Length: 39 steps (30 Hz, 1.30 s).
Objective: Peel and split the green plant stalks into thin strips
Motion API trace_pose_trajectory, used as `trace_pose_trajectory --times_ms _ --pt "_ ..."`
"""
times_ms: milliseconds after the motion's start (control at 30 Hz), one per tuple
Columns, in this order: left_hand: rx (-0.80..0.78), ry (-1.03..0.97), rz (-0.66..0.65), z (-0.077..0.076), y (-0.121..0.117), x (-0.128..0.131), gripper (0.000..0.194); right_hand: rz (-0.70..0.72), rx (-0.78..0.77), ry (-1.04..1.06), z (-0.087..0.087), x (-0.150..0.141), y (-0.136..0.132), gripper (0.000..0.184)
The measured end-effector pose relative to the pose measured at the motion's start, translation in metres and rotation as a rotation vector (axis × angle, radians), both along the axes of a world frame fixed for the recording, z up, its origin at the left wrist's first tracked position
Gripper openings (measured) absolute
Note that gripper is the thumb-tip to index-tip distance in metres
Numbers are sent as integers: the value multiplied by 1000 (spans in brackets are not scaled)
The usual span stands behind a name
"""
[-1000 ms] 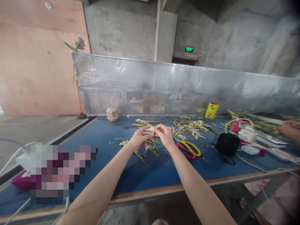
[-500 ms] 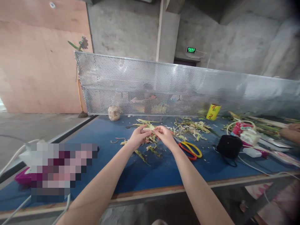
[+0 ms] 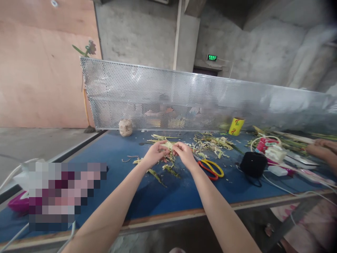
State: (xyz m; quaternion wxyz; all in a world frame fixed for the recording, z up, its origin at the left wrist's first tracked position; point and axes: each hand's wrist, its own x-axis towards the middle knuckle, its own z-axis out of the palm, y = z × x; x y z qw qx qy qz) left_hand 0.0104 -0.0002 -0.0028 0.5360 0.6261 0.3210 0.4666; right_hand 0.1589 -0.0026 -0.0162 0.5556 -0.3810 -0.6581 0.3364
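Observation:
My left hand [image 3: 155, 154] and my right hand [image 3: 184, 153] meet over the middle of the blue table [image 3: 168, 195]. Both pinch a pale green leaf strip [image 3: 168, 146] between their fingertips, fingers closed on it. Under the hands lie several loose leaf scraps [image 3: 170, 168]. Scissors with red and yellow handles [image 3: 212, 168] rest just right of my right hand.
A perforated metal screen [image 3: 184, 95] runs along the table's far edge, with people behind it. A twine ball [image 3: 125, 127], a yellow cup [image 3: 236, 126], a black pouch [image 3: 254, 164], cables and bottles stand on the table. Another person's hand [image 3: 322, 147] works at the far right.
The hands stay together on the leaf strip, working it slightly with the fingertips. The view shifted a little.

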Motion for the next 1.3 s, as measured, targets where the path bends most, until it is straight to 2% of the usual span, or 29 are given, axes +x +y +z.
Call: trace_pose_trajectory --times_ms 233,367,533,667,767,867,1067,1300 --pt "-29 -33 8 -3 0 -2 68 -36 -95 -15 -8 2 11 31" --pt "-27 -46 -24 -4 2 -1 73 -44 -98 -76 -12 1 11 27" --pt "91 30 36 -8 4 -1 90 -21 -96 -132 -10 1 7 23" --pt "155 60 86 -7 2 -1 94 25 -120 -163 -9 1 6 21" --pt "134 56 88 -4 0 -1 97 17 -114 -152 -9 0 6 20" --pt "46 17 79 -5 1 0 102 1 -100 -122 -8 0 6 18" --pt "-57 -62 61 -5 1 2 89 66 -87 -78 -5 -3 2 19" --pt "-166 -185 -45 2 -7 3 76 88 -54 -12 -5 -1 4 21"
